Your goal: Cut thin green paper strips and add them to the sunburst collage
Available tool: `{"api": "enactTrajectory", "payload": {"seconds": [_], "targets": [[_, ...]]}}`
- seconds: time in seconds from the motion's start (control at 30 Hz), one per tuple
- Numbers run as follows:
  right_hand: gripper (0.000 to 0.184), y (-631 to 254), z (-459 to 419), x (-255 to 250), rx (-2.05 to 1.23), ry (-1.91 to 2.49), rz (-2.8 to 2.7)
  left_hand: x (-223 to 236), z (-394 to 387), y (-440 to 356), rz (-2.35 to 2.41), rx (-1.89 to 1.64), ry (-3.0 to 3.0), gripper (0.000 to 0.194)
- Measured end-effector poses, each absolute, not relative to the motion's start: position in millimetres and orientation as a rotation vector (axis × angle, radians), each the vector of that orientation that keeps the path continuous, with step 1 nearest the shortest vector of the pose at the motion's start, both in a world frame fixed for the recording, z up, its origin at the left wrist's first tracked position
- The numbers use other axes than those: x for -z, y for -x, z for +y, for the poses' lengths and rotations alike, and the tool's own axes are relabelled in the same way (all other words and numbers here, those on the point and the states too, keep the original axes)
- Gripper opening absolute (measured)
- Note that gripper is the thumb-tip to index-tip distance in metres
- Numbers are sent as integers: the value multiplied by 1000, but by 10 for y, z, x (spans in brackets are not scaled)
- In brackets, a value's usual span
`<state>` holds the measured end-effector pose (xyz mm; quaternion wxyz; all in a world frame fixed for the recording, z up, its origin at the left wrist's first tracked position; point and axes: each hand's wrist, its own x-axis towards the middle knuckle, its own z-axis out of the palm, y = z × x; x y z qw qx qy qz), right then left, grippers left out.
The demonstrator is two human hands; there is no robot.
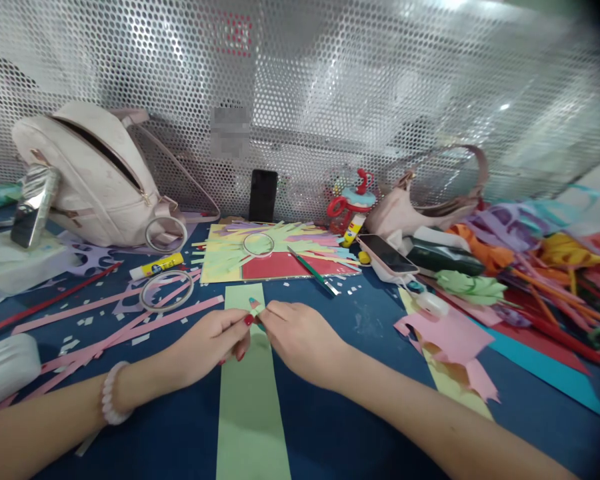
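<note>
A small piece of light green and blue paper (255, 307) is pinched between my two hands. My left hand (210, 341) grips it from one side with thumb and fingertips, its fingers closed. My right hand (303, 341) closes on it from the other side, its fingertips mostly hidden. Beneath both hands a wide light green paper strip (253, 413) runs along the dark blue table. Just beyond lies a colour sheet with many narrow paper strips (300, 240) on it, and a green-handled craft knife (313, 270) rests across its front edge.
Pink paper strips (165, 323), tape rolls (167, 291) and a glue stick (157, 265) lie left. A pale backpack (90, 180) stands behind them. A black phone (263, 195) leans upright at the back. Torn pink paper (450, 337) and another phone (387, 255) lie right.
</note>
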<state>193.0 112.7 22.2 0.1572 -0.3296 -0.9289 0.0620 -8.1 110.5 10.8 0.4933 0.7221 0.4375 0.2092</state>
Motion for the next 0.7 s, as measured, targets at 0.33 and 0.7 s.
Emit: {"api": "enactTrajectory", "payload": {"seconds": [0.33, 0.7], "targets": [[24, -1849, 996, -288, 31, 986, -2761, -60, 1151, 82, 1046, -669, -1706, 56], [30, -1909, 1064, -192, 264, 661, -2438, -177, 1074, 70, 967, -770, -1809, 50]]}}
